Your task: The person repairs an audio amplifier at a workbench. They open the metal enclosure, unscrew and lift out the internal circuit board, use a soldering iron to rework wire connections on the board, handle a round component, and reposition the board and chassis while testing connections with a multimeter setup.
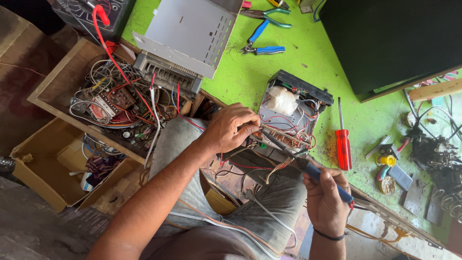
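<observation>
An opened electronic unit (293, 113), with a circuit board, red wires and a white wad inside, lies at the edge of a green table (240, 77). My left hand (231, 127) pinches wires at the board's near edge. My right hand (327, 202) grips the blue handle of a soldering iron (308, 166). The iron's dark shaft slants up to the board, and its tip ends right by my left fingertips. Both hands work over my lap, just off the table's edge.
A red screwdriver (343, 144) lies right of the unit. Blue-handled pliers (260, 43) and a grey metal chassis (187, 33) lie farther off. A wooden drawer (53, 82) full of wires and boards is at left, a cardboard box (38, 173) below it, and a large black box (394, 38) at top right.
</observation>
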